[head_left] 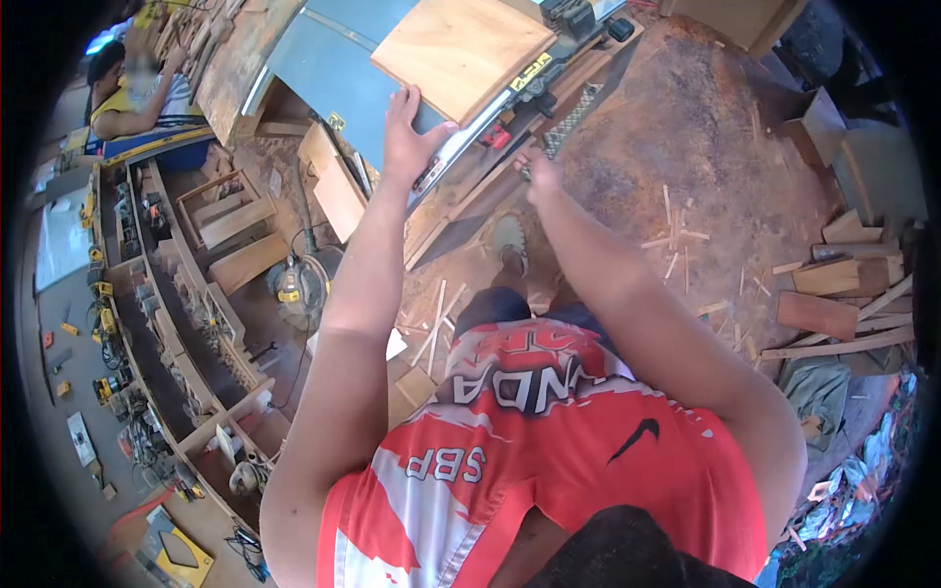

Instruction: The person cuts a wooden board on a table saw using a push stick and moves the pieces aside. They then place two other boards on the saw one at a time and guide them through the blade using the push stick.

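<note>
My left hand (410, 139) rests at the near corner of a flat wooden panel (461, 51), thumb and fingers spread along its edges. The panel lies on the blue-grey top of a table saw (338, 73), beside the metal rail (453, 147). My right hand (538, 171) is lower and to the right, below the front rail of the saw, with its fingers curled closed. Close above its knuckles a grey patterned strip (570, 123) runs up to the right. I cannot tell what is inside the right fist.
A person (132, 108) sits at the far left. Shelving (176, 343) with tools and boxes lines the left side. A yellow power tool (291, 292) stands on the floor near a wooden drawer (227, 211). Wood offcuts (818, 314) are piled at right; thin strips (674, 235) litter the floor.
</note>
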Motion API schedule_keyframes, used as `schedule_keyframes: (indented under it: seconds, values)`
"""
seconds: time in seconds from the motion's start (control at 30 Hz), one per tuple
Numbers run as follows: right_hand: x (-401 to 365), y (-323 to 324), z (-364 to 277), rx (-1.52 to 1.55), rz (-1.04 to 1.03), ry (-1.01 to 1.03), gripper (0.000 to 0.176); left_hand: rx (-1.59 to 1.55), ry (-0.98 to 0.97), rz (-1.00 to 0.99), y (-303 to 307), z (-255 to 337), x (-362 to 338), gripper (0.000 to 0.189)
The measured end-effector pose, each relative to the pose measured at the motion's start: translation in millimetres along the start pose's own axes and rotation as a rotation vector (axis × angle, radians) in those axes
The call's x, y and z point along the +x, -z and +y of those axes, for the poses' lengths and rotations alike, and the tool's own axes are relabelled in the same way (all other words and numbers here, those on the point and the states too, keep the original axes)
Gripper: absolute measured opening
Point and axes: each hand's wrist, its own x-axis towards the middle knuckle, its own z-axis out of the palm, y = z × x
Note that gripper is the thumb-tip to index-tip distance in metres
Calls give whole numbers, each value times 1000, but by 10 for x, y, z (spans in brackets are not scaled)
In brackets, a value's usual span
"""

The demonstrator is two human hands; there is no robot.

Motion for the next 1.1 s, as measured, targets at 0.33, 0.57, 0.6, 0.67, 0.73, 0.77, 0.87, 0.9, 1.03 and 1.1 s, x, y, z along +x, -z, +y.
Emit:
schedule_keyframes:
  seconds: [0.33, 0.57, 0.6, 0.67, 0.73, 0.77, 0.87, 0.9, 1.03, 1.1]
  values:
    - [610, -543, 732, 157, 145, 36, 20, -61, 59, 22, 110, 177, 6, 101]
    - [597, -657, 628, 30, 137, 107, 18, 1, 40, -69, 135, 208, -26, 104]
    - [643, -587, 663, 23, 131, 107, 18, 0, 27, -46, 93, 183, -36, 105]
    - [564, -523, 601, 1, 115, 100, 18, -11, 13, -16, 70, 152, -15, 106]
    - [231, -417, 301, -31, 128, 53, 17, 3, 21, -8, 53, 161, -30, 105]
    - [25, -374, 129, -56, 134, -1, 17, -11, 17, -2, 45, 160, -28, 105]
    - [-438, 319, -207, -412, 185, 220, 12, -20, 1, 11, 14, 120, -13, 103]
    - [-650, 571, -351, -488, 286, 289, 9, -39, -4, 8, 12, 91, -10, 102]
    - [-1595, 1296, -1489, -970, 168, 563, 12, 124, 81, -229, 356, 335, 123, 101]
    - [-2010, 1248, -2143, -1519, 129, 870, 19, 135, 55, -219, 255, 285, 178, 100]
